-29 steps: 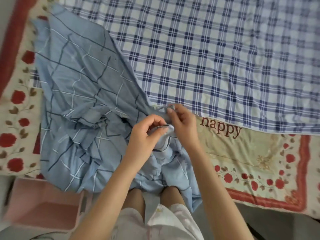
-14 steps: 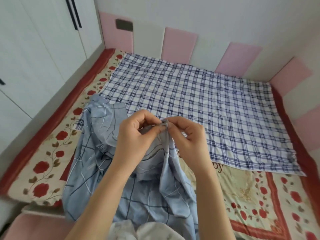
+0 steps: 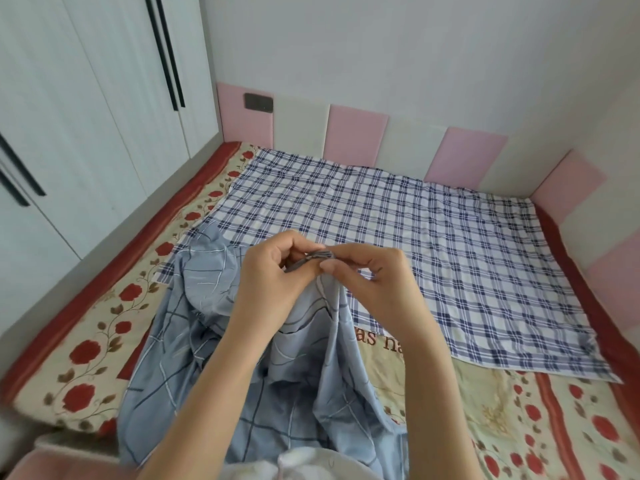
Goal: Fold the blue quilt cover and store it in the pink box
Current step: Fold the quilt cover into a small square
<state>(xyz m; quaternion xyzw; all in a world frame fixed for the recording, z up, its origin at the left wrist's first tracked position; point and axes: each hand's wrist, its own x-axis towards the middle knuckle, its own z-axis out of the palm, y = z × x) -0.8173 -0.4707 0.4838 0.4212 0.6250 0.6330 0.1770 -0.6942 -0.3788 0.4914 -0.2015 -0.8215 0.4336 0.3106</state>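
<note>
Nearest you, at the lower left edge, shows a strip of the pink box (image 3: 41, 467); it holds none of the cover. Above it the cover (image 3: 221, 393) hangs in loose, creased drapes from your hands down to the bed's near edge, with its left part bunched on the floral mat (image 3: 86, 358).

At centre, the left grip (image 3: 273, 282) and right grip (image 3: 374, 282) meet thumb to thumb. Both pinch one small gathered bit of the cover's edge (image 3: 311, 259), probably a corner, though the fabric is too bunched to be sure.

A second ago that same pinch sat low against the bed, among crumpled cloth. Now you have raised it clear, so the cover's weight hangs from it. This suggests the search for a corner is over and spreading can start. No fold has been made yet, so the task is at an early stage.

Beyond your hands lies the plaid sheet (image 3: 433, 254), spread flat over the mat. It is the likely place to lay the cover out. Farther back stand the padded panels (image 3: 356, 140), and to the left the wardrobe (image 3: 86, 116).
</note>
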